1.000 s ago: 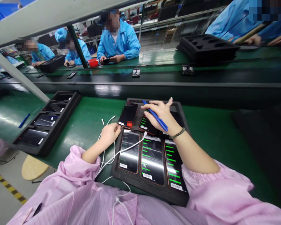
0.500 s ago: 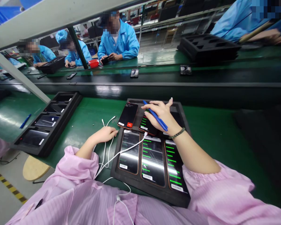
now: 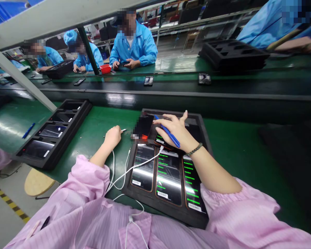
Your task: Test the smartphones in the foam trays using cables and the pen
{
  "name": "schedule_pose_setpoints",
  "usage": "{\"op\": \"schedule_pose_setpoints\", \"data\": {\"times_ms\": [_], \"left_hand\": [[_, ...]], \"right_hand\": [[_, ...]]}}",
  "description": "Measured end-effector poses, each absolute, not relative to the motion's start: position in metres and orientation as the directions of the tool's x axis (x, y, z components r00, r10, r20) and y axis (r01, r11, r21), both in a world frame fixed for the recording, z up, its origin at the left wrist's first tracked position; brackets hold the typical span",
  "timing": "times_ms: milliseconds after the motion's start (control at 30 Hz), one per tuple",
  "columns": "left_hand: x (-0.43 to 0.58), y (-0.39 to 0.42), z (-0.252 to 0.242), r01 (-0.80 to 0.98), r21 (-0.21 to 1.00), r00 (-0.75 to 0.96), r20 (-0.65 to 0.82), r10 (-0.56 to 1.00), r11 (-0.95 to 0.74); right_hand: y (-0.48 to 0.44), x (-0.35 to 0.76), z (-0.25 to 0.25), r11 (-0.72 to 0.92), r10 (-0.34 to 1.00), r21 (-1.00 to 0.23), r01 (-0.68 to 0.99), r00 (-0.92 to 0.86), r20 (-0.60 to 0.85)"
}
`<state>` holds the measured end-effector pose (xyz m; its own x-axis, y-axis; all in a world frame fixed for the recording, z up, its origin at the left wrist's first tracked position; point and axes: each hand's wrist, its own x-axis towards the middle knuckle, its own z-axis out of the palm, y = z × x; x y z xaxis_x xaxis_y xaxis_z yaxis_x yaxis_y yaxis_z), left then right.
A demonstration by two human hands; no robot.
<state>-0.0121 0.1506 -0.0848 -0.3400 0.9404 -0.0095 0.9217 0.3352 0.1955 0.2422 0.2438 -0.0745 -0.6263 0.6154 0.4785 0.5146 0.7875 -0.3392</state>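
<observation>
My left hand (image 3: 112,136) is closed on a white cable (image 3: 123,130), its plug poking out past the fingertips, left of a black foam tray (image 3: 177,215). Another loose cable end (image 3: 129,151) lies by the tray's edge. My right hand (image 3: 180,133) grips a blue pen (image 3: 168,132) over a phone (image 3: 159,139) that it partly hides. A white charging plug (image 3: 161,148) meets that phone's lower edge. To its left, a dark phone (image 3: 143,125) with a red patch on its screen rests on the tray. Phones with green text lines, such as the middle one (image 3: 169,185), fill the front row.
A second foam tray (image 3: 79,119) with several phones stands at the left, a blue pen (image 3: 28,130) beyond it. Behind runs a dark conveyor (image 3: 176,84) carrying phones. Co-workers in blue (image 3: 134,45) sit across it, near stacked black trays (image 3: 233,53).
My left hand has moved left and up from the tray's edge and now holds a cable end, with the other end lying loose. My right hand has shifted slightly left with the pen.
</observation>
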Motion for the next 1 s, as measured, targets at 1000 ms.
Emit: {"op": "schedule_pose_setpoints", "data": {"times_ms": [1000], "left_hand": [[0.050, 0.106, -0.087, 0.997, 0.014, -0.075, 0.038, 0.996, 0.074]], "right_hand": [[0.215, 0.214, -0.076, 0.866, 0.467, -0.294, 0.404, -0.863, 0.190]]}}
